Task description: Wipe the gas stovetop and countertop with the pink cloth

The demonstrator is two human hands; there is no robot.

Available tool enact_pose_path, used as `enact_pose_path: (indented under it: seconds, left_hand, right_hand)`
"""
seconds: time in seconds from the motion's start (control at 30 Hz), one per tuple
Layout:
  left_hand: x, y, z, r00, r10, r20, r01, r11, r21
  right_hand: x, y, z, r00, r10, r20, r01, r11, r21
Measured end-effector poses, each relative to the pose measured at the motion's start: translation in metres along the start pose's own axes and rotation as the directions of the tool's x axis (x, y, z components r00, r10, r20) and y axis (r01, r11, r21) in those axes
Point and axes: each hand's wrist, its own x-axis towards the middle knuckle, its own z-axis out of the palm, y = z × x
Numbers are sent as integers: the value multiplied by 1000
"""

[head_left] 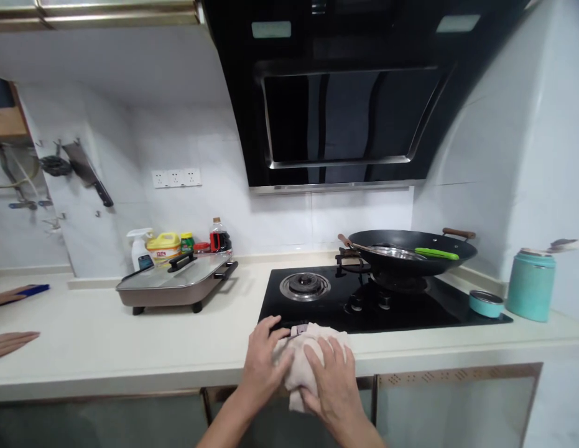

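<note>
- Low in the middle of the frame, at the front edge of the white table, I have a pale cloth bunched between the left hand and the right hand, part of it drooping past the edge and part lying toward the black hob.
- Left side: I see fingers bent over the bundle and the thumb against the folds; that hand looks to be gripping the cloth loosely.
- Right side: fingers spread across the top, thumb lower down by the hanging part; it too seems to have hold of the cloth, though both palms are hidden from me.
- For handling, I judge the cloth light, soft and limp, neither fragile nor slippery; whether it is damp I cannot tell. A mauve patch shows at its far edge, and I can't make out whether it belongs to the cloth.
- Being floppy, it would crumple if pushed at one corner, so I would take a thick gather of folds from each side.
- Right of centre, a dark wok sits over the hob; left of centre stands a lidded pan.
- At the left edge show another person's hands, the farther one by a blue object I cannot identify.
</note>
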Motion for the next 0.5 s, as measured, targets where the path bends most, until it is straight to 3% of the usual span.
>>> enact_pose_path:
  seconds: [0.07, 0.13, 0.2, 0.27, 0.37, 0.43, 0.5]
  left_hand:
    - [-8, 12, 9, 983, 152, 107, -149, 988, -30]
    - [-13, 20, 22, 928, 269, 258, -257, 963, -78]
    - [-15, 21, 35, 869, 325, 374, -308, 945, -107]
    - [-17, 18, 48, 846, 320, 427, -314, 945, -87]
    - [-23, 16, 63, 852, 254, 458, -280, 960, -13]
    - [-27, 19, 71, 859, 189, 475, -236, 971, 41]
    - [-31, 25, 76, 859, 131, 496, -203, 975, 95]
  right_hand:
    - [-4, 9, -6, 999, -45, 12, 44, 998, 45]
    - [-8, 20, -21, 993, -109, 50, 103, 987, 121]
    - [-10, 34, -43, 976, -177, 128, 143, 961, 237]
    - [-5, 52, -68, 955, -209, 212, 116, 917, 381]
    - [12, 92, -97, 983, -66, 172, -22, 884, 467]
    - [28, 122, -103, 993, 103, 49, -114, 917, 381]
    - [40, 148, -100, 974, 218, -62, -198, 951, 236]
